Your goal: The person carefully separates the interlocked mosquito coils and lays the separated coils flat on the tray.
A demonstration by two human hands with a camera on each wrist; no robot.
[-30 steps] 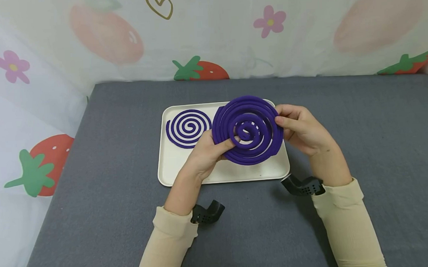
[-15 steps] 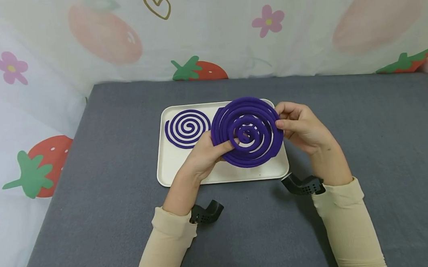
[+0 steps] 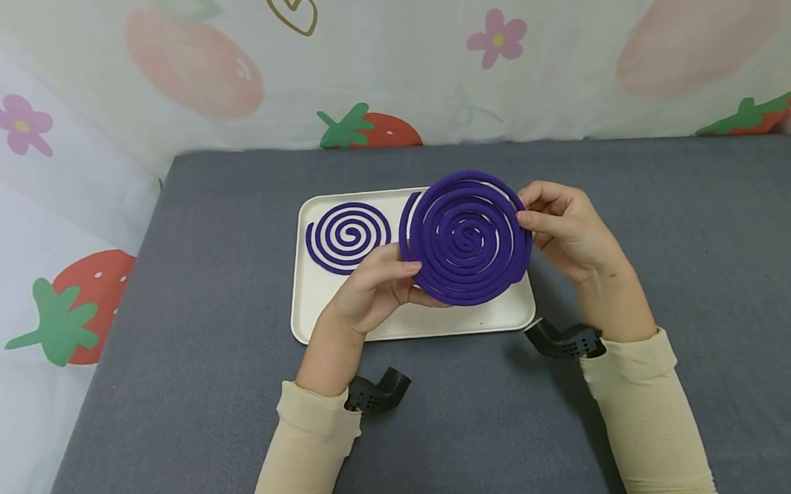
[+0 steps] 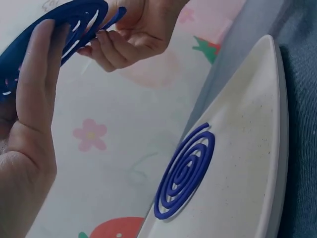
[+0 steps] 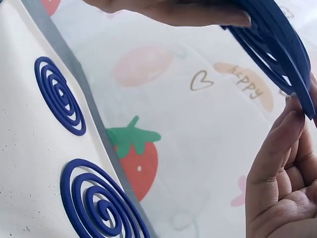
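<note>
A purple mosquito coil (image 3: 469,241) is held up between both hands, over the tray's right half. Its windings look closely nested, so more than one coil may lie in it; I cannot tell. At its lower left edge the left hand (image 3: 374,287) holds it, thumb on the front and fingers behind. On the opposite edge the right hand (image 3: 569,230) pinches the rim between thumb and fingers. One loose coil (image 3: 351,233) lies flat on the tray's left side. Another coil (image 5: 104,210) lies beside it, mostly hidden behind the held one in the head view.
A white rectangular tray (image 3: 325,310) rests on a grey cloth-covered table (image 3: 191,325). Behind and to the left hangs a pale curtain (image 3: 392,60) printed with strawberries and flowers. Each wrist wears a black camera mount (image 3: 379,389).
The left thumb has left the coil's middle and now rests at its left edge. The windings at the centre now lie flatter. The held coil has shifted slightly right and up with the right hand.
</note>
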